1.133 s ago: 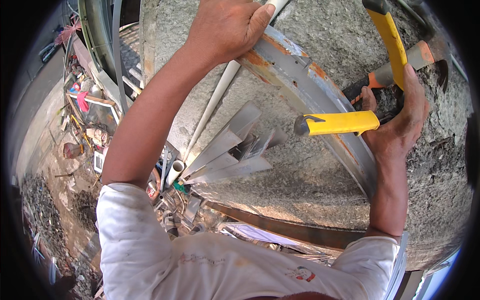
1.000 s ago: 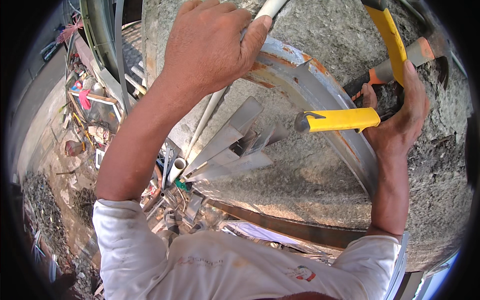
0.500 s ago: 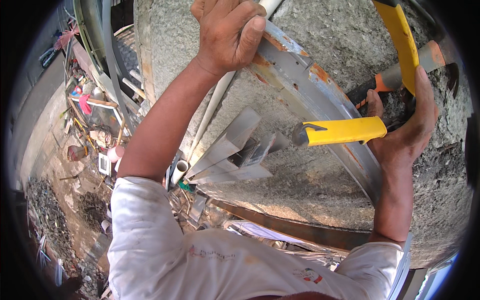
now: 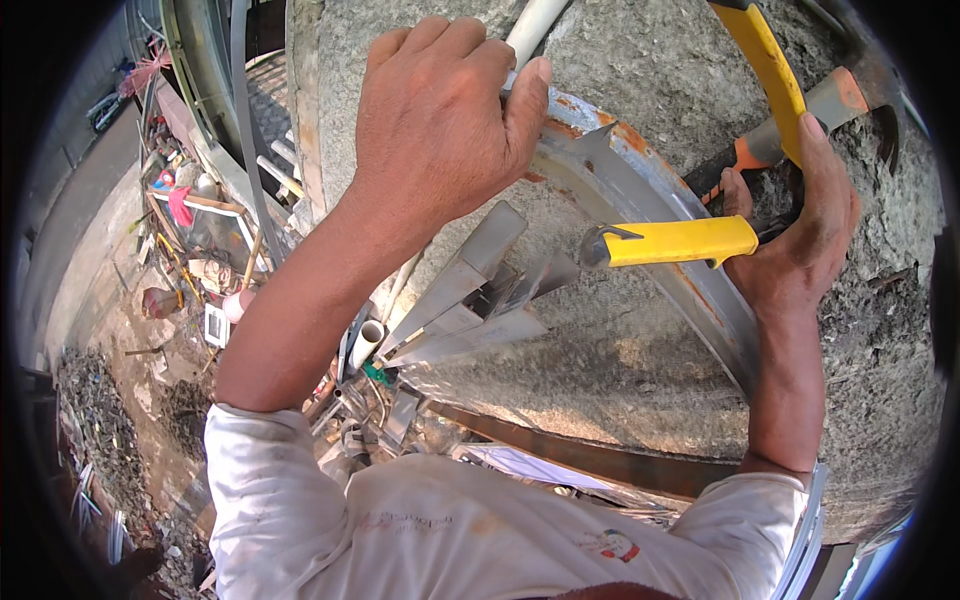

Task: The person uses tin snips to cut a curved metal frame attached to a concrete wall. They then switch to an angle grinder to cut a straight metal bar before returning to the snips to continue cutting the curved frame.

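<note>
My left hand (image 4: 440,120) is closed over the far end of a grey, rust-patched metal channel (image 4: 690,285), its thumb along the edge. Close to that hand, a cut flap of the channel (image 4: 590,165) stands up. The channel curves toward my right forearm. In my right hand (image 4: 800,240) are tin snips (image 4: 680,244) with yellow handles spread wide, one pointing left across the channel, the other away from me. My palm hides their jaws. Beyond my right thumb lies a hammer (image 4: 828,108) with a grey, orange and black handle.
Rough concrete (image 4: 650,380) lies beneath the channel. Cut metal profiles (image 4: 470,270) and a white pipe (image 4: 367,340) stick up near my left elbow. Another white pipe (image 4: 535,28) passes behind my left hand. Ground with debris (image 4: 140,370) lies far below at left.
My left hand has come nearer and lower, still on the channel's end, and the cut flap now stands out more. My right hand and the snips have shifted slightly left and away.
</note>
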`<state>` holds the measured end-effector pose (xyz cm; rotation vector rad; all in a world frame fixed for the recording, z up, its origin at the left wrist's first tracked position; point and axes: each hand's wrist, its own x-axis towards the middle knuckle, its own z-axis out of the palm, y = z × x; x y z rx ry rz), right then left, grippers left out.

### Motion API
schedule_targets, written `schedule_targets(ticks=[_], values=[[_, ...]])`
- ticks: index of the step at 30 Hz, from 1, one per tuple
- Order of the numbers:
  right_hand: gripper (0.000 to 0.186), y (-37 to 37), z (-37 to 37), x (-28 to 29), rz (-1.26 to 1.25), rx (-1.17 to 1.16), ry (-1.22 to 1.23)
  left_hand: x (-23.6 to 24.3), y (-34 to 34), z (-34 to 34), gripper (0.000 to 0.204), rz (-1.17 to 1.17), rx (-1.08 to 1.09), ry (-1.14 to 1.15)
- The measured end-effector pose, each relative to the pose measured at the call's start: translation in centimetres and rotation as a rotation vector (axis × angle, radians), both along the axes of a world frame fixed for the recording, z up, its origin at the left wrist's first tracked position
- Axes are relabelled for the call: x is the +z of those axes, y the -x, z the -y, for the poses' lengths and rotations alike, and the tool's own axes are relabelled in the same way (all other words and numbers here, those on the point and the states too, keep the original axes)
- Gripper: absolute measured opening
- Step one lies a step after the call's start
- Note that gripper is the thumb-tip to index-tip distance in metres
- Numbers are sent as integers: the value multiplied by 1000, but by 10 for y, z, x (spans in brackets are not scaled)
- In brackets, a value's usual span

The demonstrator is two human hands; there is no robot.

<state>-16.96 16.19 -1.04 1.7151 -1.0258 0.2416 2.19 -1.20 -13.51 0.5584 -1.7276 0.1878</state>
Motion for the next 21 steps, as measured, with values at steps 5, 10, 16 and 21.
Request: schedule_targets(ticks=[5,10,16,21], values=[[87,-4,1,2,-11,-15,-4,-8,40,41,28,-325,-127,315],[86,-5,4,1,19,15,0,-9,52,66,25,-407,-327,452],[84,-4,5,2,-1,16,-2,-7,26,42,32,-67,-200,190],[84,0,0,0,22,58,-14,3,-5,-21,33,123,-19,-45]])
